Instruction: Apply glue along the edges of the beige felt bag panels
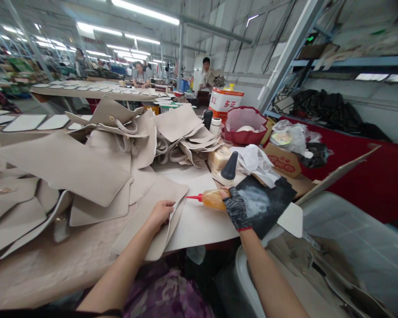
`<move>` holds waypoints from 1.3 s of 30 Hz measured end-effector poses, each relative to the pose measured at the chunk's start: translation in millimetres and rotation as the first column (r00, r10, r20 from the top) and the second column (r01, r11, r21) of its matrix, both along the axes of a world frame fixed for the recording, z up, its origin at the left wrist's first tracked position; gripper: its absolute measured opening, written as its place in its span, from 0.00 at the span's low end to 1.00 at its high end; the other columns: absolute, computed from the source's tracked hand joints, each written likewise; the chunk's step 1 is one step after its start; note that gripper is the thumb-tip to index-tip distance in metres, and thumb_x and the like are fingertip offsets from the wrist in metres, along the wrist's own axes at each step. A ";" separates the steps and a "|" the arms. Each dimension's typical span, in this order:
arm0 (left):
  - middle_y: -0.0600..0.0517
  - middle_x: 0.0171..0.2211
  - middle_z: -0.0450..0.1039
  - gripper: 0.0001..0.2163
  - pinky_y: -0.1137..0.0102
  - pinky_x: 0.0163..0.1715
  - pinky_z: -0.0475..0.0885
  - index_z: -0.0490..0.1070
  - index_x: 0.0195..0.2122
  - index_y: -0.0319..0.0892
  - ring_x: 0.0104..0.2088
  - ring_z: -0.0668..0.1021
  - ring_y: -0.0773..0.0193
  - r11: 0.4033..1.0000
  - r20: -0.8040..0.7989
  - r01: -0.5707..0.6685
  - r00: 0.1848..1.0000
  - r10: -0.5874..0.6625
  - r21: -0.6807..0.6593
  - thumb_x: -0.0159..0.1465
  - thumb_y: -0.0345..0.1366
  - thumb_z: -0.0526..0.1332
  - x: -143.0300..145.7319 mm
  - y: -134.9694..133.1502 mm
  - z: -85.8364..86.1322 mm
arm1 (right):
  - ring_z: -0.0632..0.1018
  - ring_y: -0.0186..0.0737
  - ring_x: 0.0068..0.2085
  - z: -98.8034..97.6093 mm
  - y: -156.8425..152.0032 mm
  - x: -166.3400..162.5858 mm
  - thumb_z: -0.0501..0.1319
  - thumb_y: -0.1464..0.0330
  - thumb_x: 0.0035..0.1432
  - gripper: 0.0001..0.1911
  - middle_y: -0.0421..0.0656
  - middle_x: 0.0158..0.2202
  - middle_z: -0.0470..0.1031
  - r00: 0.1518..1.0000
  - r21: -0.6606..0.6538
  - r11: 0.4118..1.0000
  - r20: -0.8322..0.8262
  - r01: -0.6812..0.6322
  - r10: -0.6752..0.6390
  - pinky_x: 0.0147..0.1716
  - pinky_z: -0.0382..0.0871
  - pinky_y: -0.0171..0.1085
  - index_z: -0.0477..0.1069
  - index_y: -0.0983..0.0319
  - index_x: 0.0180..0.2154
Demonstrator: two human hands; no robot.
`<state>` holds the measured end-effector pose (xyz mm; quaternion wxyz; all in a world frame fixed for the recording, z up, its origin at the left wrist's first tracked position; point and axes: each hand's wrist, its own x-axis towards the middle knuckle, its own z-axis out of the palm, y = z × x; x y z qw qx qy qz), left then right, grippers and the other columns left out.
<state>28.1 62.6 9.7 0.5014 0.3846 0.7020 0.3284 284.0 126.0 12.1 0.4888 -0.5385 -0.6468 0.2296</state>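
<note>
My left hand (161,213) is bare and pinches back the upper layer of a folded beige leather piece (149,216) near the table's front edge. My right hand (236,207), in a dark fingerless glove, grips a squeeze bottle of amber glue (212,198). Its red nozzle (193,197) points left at the lifted edge of the leather. Under the right hand lies a black board (268,205) smeared with white.
Heaps of beige leather panels and bag parts (102,145) cover the table to the left and behind. A black cone (230,167), a red basket (243,126), a red-and-white can (225,101) and a cardboard box (281,161) stand at the right. A clear plastic bin (345,247) sits lower right. People work at far tables.
</note>
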 end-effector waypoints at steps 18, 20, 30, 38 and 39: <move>0.61 0.10 0.54 0.20 0.75 0.15 0.51 0.71 0.53 0.33 0.13 0.58 0.71 1.000 -0.038 0.002 0.999 -0.002 -0.008 0.58 0.29 0.57 1.0 -0.2 -0.8 | 0.75 0.46 0.36 -11.0 15.5 -14.4 0.54 0.54 0.56 0.20 0.49 0.34 0.76 1.000 0.018 1.000 -0.016 -0.010 0.010 0.39 0.71 0.45 0.70 0.63 0.38; 0.62 0.10 0.53 0.21 0.75 0.16 0.51 0.71 0.53 0.33 0.13 0.58 0.71 1.000 -0.043 0.001 0.999 -0.001 -0.004 0.58 0.31 0.59 1.1 -0.6 -1.2 | 0.75 0.46 0.36 -9.5 16.8 -15.2 0.54 0.54 0.55 0.19 0.49 0.34 0.76 1.000 0.035 0.999 -0.016 -0.011 0.011 0.40 0.71 0.45 0.69 0.63 0.36; 0.62 0.11 0.53 0.21 0.75 0.16 0.52 0.70 0.55 0.34 0.13 0.58 0.71 1.000 -0.050 0.002 0.999 -0.002 -0.007 0.60 0.31 0.58 1.2 -1.0 -2.2 | 0.75 0.46 0.37 -7.9 20.8 -15.6 0.55 0.54 0.54 0.20 0.50 0.35 0.75 0.999 0.029 0.999 0.013 -0.037 0.037 0.42 0.71 0.45 0.70 0.64 0.37; 0.62 0.11 0.53 0.21 0.75 0.16 0.52 0.70 0.55 0.34 0.13 0.59 0.71 1.000 -0.063 0.005 0.998 -0.005 -0.009 0.60 0.33 0.58 1.1 -2.3 -2.4 | 0.74 0.46 0.36 -5.0 14.8 -13.9 0.54 0.53 0.53 0.19 0.48 0.32 0.75 0.999 0.003 0.999 0.027 -0.038 0.038 0.38 0.71 0.43 0.69 0.62 0.35; 0.62 0.12 0.53 0.21 0.75 0.17 0.52 0.70 0.55 0.35 0.13 0.59 0.71 1.000 -0.062 0.006 0.998 -0.006 -0.009 0.60 0.34 0.59 1.3 -2.4 -2.2 | 0.74 0.46 0.35 -5.0 14.1 -13.7 0.54 0.53 0.53 0.19 0.48 0.32 0.75 0.999 0.001 0.999 0.024 -0.034 0.034 0.38 0.71 0.43 0.69 0.61 0.34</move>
